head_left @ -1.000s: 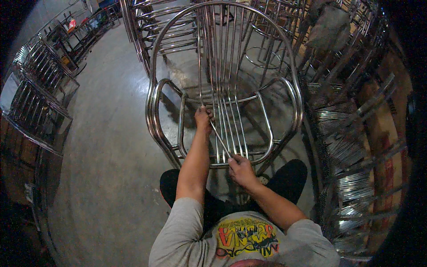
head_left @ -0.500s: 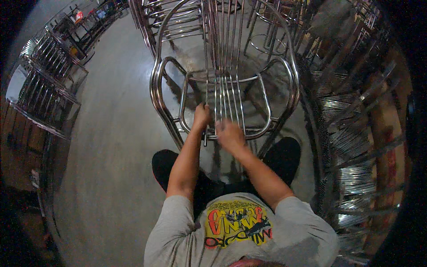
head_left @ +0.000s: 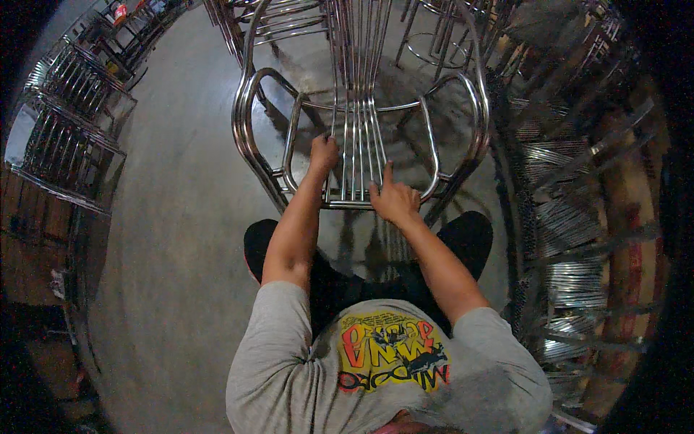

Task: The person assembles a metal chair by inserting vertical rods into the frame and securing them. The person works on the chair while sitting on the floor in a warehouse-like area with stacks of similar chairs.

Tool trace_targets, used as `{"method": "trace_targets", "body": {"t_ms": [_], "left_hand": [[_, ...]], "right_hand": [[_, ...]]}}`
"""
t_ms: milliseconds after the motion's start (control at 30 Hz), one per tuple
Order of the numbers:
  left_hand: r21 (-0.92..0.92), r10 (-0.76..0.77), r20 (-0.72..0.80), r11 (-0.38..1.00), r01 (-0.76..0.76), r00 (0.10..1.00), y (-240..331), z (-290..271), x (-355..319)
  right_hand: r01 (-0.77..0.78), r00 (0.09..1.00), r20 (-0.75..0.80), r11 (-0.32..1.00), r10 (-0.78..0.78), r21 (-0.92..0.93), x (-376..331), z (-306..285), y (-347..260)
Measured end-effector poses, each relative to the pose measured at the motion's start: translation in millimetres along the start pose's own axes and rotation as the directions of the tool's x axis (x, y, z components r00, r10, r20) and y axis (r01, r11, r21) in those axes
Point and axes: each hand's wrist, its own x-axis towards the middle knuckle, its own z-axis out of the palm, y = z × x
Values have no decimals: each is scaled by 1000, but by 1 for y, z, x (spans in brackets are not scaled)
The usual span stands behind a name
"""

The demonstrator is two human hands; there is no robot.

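A shiny tubular metal chair frame (head_left: 434, 148) stands in front of me, with several thin metal rods (head_left: 354, 152) running down its back and across its seat. My left hand (head_left: 324, 153) is closed around the leftmost rod (head_left: 335, 108), above the front seat bar. Near the front bar (head_left: 350, 205), my right hand (head_left: 396, 201) has thumb and index finger stretched out and apart at the rightmost rod. Its other fingers are partly curled. Whether the right fingertips touch that rod, I cannot tell.
Bundles of metal tubes (head_left: 575, 282) lie on a rack along the right. Stacked metal frames (head_left: 65, 145) stand at the left. More tubular frames (head_left: 289, 32) and a stool-like frame (head_left: 437, 50) are behind the chair. Grey concrete floor (head_left: 173, 239) stretches along the left.
The leftmost rod, which stuck out past the front bar, now ends about at it. My right hand has moved right from the middle rods and spread its fingers. The chair appears higher in view.
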Motion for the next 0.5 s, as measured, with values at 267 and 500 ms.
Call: {"method": "trace_targets", "body": {"t_ms": [267,500], "left_hand": [[244,149,-107,962,-120,983,0,16,22],[270,220,-107,945,-184,970,9,20,23]], "right_hand": [[14,1000,-28,1000,-15,-23,12,7,-3],[29,999,-20,1000,-29,-1,14,1,0]]}}
